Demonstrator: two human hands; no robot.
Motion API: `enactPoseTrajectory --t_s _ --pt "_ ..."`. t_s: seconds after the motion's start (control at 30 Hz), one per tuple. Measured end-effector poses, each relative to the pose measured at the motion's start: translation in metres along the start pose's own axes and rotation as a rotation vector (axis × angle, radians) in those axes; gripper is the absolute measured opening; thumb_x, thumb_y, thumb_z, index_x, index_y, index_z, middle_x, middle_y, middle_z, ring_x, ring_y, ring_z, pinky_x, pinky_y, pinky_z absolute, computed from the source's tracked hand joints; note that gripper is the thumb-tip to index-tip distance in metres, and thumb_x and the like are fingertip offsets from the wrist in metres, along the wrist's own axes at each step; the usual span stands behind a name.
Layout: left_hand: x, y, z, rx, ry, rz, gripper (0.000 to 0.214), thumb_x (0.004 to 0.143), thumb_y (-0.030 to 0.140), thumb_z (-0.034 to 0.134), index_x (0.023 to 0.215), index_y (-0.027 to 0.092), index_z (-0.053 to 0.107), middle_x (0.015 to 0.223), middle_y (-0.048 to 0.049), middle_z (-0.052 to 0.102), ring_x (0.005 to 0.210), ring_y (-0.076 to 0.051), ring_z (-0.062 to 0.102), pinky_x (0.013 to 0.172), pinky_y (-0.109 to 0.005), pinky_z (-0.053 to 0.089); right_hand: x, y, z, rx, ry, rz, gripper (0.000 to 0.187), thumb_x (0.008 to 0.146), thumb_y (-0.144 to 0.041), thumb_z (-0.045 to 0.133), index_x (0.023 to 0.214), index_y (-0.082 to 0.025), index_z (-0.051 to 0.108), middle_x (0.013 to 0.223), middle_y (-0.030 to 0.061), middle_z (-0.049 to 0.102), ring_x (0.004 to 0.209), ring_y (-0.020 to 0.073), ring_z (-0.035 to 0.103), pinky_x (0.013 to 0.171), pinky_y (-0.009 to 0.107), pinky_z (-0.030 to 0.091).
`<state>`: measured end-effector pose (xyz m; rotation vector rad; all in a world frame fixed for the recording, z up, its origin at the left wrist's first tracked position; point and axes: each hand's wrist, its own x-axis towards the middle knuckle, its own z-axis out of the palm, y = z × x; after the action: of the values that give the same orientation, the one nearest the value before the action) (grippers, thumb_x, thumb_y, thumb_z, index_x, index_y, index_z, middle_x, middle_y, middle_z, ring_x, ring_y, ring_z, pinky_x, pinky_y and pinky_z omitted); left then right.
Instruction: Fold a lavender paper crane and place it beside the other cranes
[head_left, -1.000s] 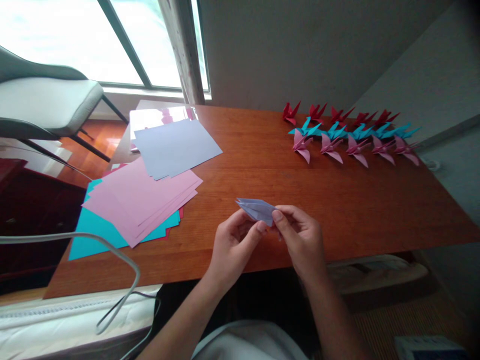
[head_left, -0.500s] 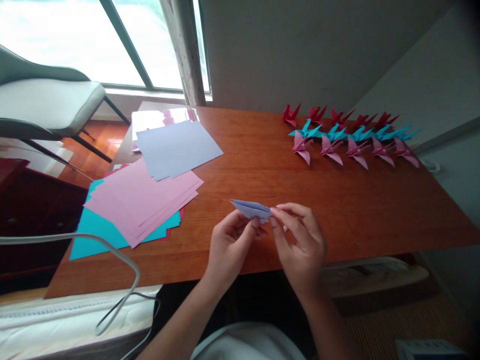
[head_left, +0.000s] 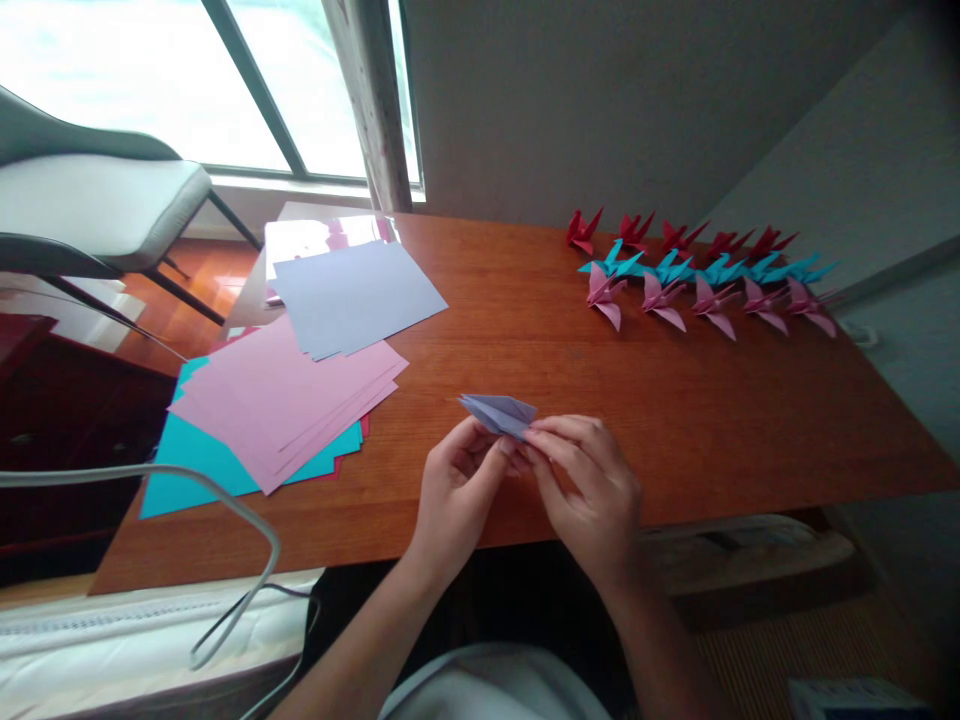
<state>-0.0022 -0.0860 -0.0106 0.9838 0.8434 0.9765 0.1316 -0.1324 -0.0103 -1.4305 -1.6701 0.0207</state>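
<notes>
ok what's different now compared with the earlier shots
The folded paper has shifted slightly left; the right hand has moved left too, changing its hold at the paper's right end. The left hand still holds the paper; the loose sheets and rows of paper birds stayed put.

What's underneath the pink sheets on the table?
Under the pink sheets, turquoise sheets show along the left and near edges, and slivers of red paper peek out at the right. Whatever else lies beneath the middle is covered.
</notes>
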Motion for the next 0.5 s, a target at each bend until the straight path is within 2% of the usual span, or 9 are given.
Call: enactPoseTrajectory --t_s 0.17,0.27,0.5 --pt "0.0013 -0.0007 0.0001 0.034 -0.020 0.066 0.017 0.087 0.029 0.071 0.099 0.016 0.072 0.098 -0.0062 0.076 0.094 -0.020 0.069 0.087 -0.029 0.054 0.0026 0.0012 -0.0011 -0.015 0.005 -0.020 0.022 0.087 -0.010 0.069 0.103 -0.025 0.068 0.095 0.0059 0.071 0.093 0.0219 0.065 0.085 0.041 0.057" --pt "0.0013 -0.0016 -0.0003 0.031 -0.043 0.065 0.018 0.088 0.028 0.069 0.101 0.016 0.071 0.103 -0.0070 0.076 0.102 -0.022 0.069 0.093 -0.030 0.052 0.0031 0.0017 -0.0016 0.003 -0.005 -0.007 0.020 0.089 -0.010 0.067 0.102 -0.025 0.068 0.093 0.0055 0.071 0.090 0.0211 0.066 0.082 0.040 0.058" --pt "-0.0005 -0.0021 -0.0008 0.034 -0.020 0.058 0.015 0.087 0.028 0.070 0.098 0.017 0.073 0.098 -0.0060 0.076 0.091 -0.020 0.069 0.088 -0.029 0.054 0.0029 0.0049 -0.0021 -0.003 -0.034 -0.013 0.020 0.087 -0.011 0.067 0.103 -0.024 0.068 0.094 0.0065 0.072 0.092 0.0223 0.067 0.084 0.041 0.058"
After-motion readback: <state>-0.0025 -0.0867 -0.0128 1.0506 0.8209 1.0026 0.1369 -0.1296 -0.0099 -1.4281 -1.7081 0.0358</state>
